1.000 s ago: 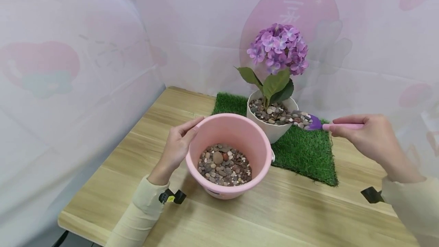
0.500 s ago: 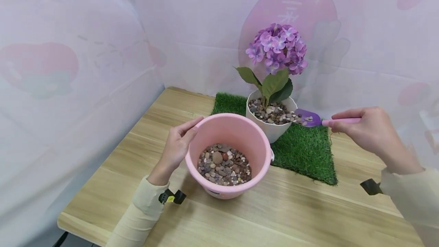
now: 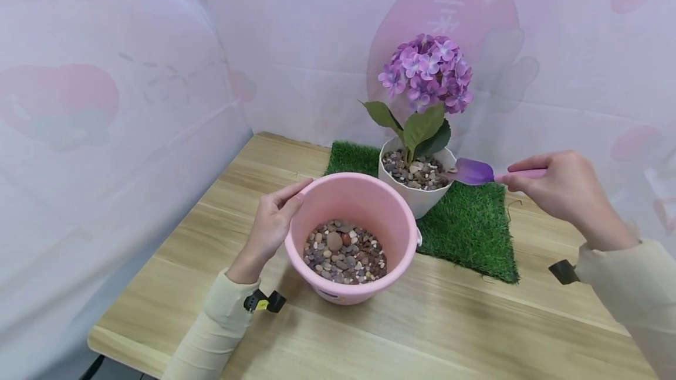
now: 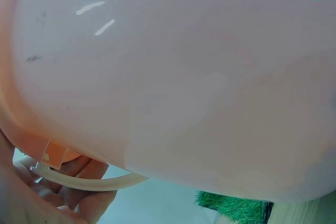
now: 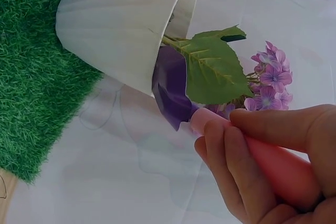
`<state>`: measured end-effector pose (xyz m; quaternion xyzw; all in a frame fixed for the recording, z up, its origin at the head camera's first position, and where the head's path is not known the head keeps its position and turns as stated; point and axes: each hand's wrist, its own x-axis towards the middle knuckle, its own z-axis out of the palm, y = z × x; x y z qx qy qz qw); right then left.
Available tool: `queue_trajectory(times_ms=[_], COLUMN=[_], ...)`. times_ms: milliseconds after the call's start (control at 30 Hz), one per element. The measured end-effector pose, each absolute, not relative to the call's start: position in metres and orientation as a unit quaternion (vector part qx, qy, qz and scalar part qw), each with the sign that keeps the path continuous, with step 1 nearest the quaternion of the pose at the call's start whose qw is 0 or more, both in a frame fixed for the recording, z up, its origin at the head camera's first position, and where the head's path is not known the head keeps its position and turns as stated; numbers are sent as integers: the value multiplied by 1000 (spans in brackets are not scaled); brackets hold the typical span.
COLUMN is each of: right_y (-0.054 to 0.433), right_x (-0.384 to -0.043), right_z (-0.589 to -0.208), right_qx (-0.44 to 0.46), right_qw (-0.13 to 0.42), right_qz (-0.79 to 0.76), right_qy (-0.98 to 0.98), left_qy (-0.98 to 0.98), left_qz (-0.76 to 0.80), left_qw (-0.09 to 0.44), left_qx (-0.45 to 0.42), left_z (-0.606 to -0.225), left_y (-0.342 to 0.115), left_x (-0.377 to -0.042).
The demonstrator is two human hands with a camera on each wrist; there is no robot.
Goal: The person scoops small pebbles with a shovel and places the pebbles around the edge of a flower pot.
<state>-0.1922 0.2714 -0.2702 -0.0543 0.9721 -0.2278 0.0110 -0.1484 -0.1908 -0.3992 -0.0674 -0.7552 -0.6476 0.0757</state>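
Observation:
My right hand [image 3: 565, 189] grips the pink handle of a small trowel [image 3: 473, 172], also clear in the right wrist view [image 5: 172, 85]. Its purple blade tilts down over the rim of a white flowerpot [image 3: 417, 199], and most of the blade is bare. Inside the pot, pebbles [image 3: 422, 173] surround the stem of a purple hydrangea [image 3: 428, 72]. With my left hand [image 3: 271, 224] I hold the rim of a pink bucket [image 3: 351, 295] at its left side. A layer of pebbles [image 3: 345, 257] covers the bucket's bottom. In the left wrist view, fingers curl by the rim and the pale bail handle [image 4: 100, 183].
The pot stands on a green artificial grass mat [image 3: 475, 233], behind and right of the bucket. A wooden table [image 3: 211, 251] carries everything. White printed cloth [image 3: 311, 75] hangs close behind and at the left.
Pebbles slid off the trowel into the flowerpot, leaving the blade mostly bare. My right hand rose slightly and moved left, tipping the trowel. The left hand and bucket stayed put.

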Motion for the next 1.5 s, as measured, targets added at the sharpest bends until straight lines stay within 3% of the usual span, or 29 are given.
queue_trajectory(times_ms=[400,967,1267,1500], right_y=[255,245,234,217], right_x=[-194,-175,-162,-148], right_z=[-272,-277,-271,-258], right_qx=[-104,-240,-280,-329], right_qw=[-51,-192,-229,-227], right_qz=[-214,-176,-228,-243], right_qy=[970,935,904,884], left_qy=[-753,-753,-751,-751], left_qz=[-651,-651,-654,-654], left_qw=[72,71,69,71], left_qx=[-66,-64,-62,-61], left_z=[-399,-399,-399,-399], left_y=[-191,-191,-191,-191], left_x=[-149,-149,-149,-149])
